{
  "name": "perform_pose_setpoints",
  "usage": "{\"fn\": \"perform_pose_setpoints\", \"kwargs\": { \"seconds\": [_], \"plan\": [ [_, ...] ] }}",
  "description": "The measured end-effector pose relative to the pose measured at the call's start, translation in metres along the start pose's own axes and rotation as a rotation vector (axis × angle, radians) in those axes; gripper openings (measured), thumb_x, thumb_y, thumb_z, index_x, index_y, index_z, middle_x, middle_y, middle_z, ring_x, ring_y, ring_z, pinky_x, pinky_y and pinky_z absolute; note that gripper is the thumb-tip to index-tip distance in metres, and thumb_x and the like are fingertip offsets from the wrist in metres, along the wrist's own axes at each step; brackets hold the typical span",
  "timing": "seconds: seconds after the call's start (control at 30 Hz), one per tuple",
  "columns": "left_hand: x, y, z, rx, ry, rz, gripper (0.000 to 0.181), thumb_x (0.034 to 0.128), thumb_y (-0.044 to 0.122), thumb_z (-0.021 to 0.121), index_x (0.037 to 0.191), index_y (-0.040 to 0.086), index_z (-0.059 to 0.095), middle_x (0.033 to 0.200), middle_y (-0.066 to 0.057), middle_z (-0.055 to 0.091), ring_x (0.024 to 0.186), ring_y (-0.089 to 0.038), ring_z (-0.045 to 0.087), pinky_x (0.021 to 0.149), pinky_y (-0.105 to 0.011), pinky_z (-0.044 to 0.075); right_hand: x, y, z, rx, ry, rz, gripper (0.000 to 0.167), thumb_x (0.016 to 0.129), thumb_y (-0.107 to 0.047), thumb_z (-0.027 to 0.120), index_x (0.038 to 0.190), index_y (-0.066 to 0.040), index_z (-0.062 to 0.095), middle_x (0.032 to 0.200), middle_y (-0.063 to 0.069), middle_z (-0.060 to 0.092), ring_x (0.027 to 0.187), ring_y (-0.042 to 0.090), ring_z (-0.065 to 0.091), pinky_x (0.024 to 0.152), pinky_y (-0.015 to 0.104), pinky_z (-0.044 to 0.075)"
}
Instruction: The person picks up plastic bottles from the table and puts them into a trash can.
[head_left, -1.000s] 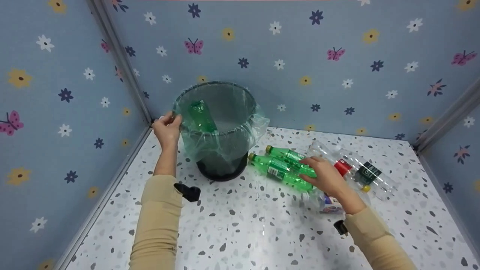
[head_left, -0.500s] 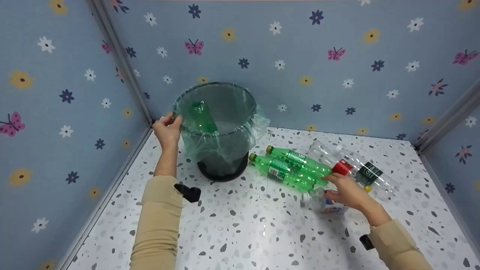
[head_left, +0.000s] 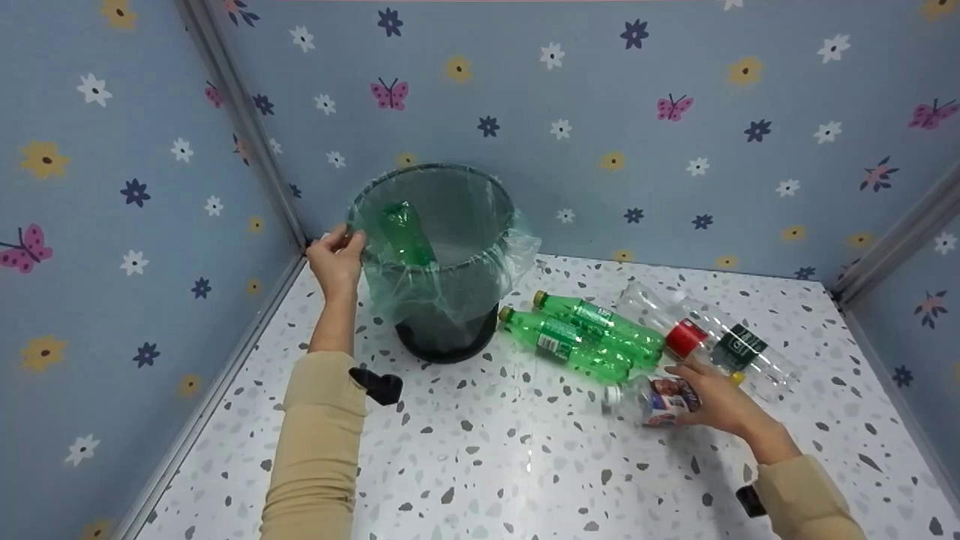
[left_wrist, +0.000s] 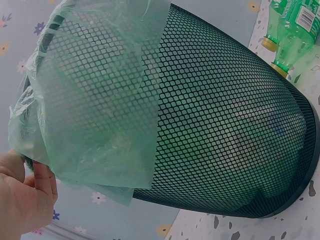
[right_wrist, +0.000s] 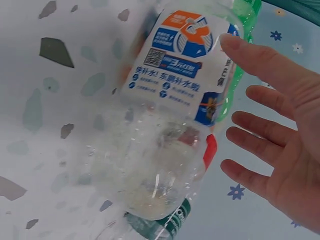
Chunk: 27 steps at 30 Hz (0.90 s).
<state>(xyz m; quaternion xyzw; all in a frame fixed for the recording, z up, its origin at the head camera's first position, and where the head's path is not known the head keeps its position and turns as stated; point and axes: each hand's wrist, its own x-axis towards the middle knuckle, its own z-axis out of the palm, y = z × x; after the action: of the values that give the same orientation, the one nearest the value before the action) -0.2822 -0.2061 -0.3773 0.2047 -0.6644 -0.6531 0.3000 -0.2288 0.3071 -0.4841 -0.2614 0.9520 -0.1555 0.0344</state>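
Note:
My left hand [head_left: 335, 262] pinches the rim of a black mesh trash can [left_wrist: 220, 110] where a thin green bag [left_wrist: 100, 130] folds over it. Inside leans a green plastic bottle [head_left: 407, 236]. On the right, my right hand [head_left: 720, 401] reaches over the base end of a clear plastic bottle [head_left: 660, 409] with a white cap and a colourful label. Its fingers are spread in the right wrist view, the thumb at the label's edge; whether it touches cannot be told. Behind that bottle lie two green bottles [head_left: 562, 345] with yellow caps.
Clear bottles lie at the right, one with a red label [head_left: 685, 337], another with a dark green label [head_left: 740, 347]. All rest on a white speckled surface [head_left: 480, 465]. Blue flowered walls [head_left: 525, 75] enclose the back and both sides.
My right hand has moved right and towards me, from over the green bottles to the clear bottle with the colourful label, which has rolled to show more label. My left hand stays at the rim.

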Motion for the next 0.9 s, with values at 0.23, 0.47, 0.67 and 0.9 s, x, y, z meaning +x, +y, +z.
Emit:
{"fn": "perform_pose_setpoints", "kwargs": {
  "seconds": [0.23,0.47,0.67,0.9],
  "plan": [
    [0.000,-0.002,0.001,0.000,-0.001,0.003,0.038,0.0843,0.005,0.059,0.121,-0.003,0.051,0.116,-0.019,0.049,0.105,-0.026,0.050,0.079,-0.029,0.045,-0.005,0.012,0.009,0.006,-0.035,0.039,0.080,0.057,-0.014,0.082,0.127,-0.001,0.046,0.126,0.026,0.040,0.112,0.046,0.038,0.086,0.060,0.032],
    [0.000,-0.002,0.000,-0.004,0.000,0.001,0.038,0.0843,0.005,0.059,0.121,-0.003,0.052,0.116,-0.019,0.049,0.103,-0.025,0.051,0.080,-0.031,0.045,-0.006,0.017,0.016,0.026,-0.017,0.046,0.077,0.057,-0.007,0.082,0.126,-0.003,0.047,0.125,0.023,0.044,0.110,0.044,0.041,0.086,0.060,0.033],
    [0.001,-0.002,0.000,0.007,-0.004,-0.007,0.038,0.0840,0.006,0.059,0.120,-0.002,0.053,0.115,-0.018,0.050,0.103,-0.024,0.051,0.082,-0.029,0.045,-0.006,0.018,0.021,-0.012,0.057,0.015,0.073,0.056,-0.005,0.082,0.122,-0.003,0.052,0.120,0.021,0.049,0.106,0.041,0.046,0.085,0.057,0.036],
    [0.001,-0.001,0.000,0.015,-0.005,-0.015,0.036,0.0843,0.007,0.059,0.119,-0.002,0.055,0.112,-0.018,0.050,0.101,-0.023,0.050,0.080,-0.028,0.045,-0.008,0.018,0.023,-0.025,0.089,0.014,0.072,0.055,-0.003,0.081,0.121,-0.003,0.052,0.117,0.020,0.051,0.102,0.040,0.049,0.084,0.055,0.038]
  ]
}}
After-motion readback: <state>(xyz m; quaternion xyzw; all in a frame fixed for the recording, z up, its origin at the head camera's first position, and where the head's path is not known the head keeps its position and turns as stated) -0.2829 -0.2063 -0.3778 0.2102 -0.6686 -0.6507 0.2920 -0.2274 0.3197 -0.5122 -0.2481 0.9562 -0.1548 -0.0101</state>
